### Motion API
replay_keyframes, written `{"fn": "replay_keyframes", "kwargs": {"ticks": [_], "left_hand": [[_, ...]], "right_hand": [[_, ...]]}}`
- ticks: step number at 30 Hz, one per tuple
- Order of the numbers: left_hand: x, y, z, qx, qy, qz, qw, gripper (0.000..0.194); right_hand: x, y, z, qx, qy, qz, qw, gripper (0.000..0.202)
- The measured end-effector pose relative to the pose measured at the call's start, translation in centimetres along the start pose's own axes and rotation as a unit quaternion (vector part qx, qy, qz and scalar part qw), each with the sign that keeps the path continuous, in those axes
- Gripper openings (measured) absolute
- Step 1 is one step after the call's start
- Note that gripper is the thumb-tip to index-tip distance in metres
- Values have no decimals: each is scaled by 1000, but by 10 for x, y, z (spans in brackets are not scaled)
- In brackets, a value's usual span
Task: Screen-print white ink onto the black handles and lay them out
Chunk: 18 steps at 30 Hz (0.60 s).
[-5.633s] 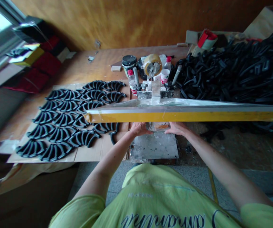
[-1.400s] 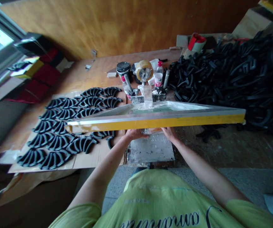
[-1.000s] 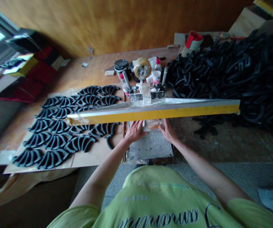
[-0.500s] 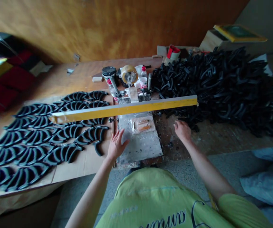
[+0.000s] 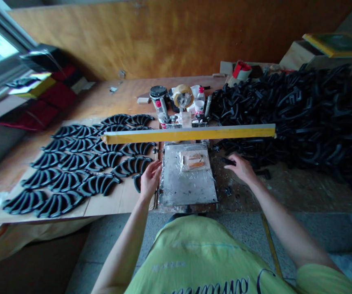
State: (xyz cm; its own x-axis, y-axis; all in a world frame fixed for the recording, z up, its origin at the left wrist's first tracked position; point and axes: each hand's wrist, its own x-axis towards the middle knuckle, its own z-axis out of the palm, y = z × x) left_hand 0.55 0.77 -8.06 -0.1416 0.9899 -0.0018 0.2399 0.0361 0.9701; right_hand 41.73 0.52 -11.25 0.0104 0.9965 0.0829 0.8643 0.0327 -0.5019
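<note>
Fingers [image 5: 234, 157] on the right hand [image 5: 242, 168] are pinching a black piece [image 5: 229, 162] toward the table [image 5: 289, 190]'s front edge; left hand [image 5: 150, 179]'s half-curled beside the metal plate [image 5: 188, 190], can't tell if it's gripping anything.

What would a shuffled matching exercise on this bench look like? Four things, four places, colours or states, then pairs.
1. Right hand
2. Round roll
3. Brown strips
4. Arranged curved black parts

A. On the metal plate
B. In fan shapes on cardboard
C. Holding a small dark piece
D. Yellowish

Pairs: 1-C, 2-D, 3-A, 4-B
</note>
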Motion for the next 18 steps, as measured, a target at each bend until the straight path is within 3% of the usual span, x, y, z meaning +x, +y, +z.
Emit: {"fn": "replay_keyframes", "kwargs": {"ticks": [4,6,8,11,18], "left_hand": [[35,61,10,-157,88,76,981,45],[48,87,11,-196,122,110,967,39],[56,104,11,-212,127,124,961,38],[61,110,9,-208,115,127,963,40],[51,97,5,-153,90,132,975,43]], "right_hand": [[37,-88,49,74,23,-170,982,11],[47,-109,69,68,0,-214,974,12],[49,-116,81,46,-15,-243,969,15],[46,-116,87,6,-4,-253,967,19],[33,-124,81,-19,-11,-216,976,26]]}}
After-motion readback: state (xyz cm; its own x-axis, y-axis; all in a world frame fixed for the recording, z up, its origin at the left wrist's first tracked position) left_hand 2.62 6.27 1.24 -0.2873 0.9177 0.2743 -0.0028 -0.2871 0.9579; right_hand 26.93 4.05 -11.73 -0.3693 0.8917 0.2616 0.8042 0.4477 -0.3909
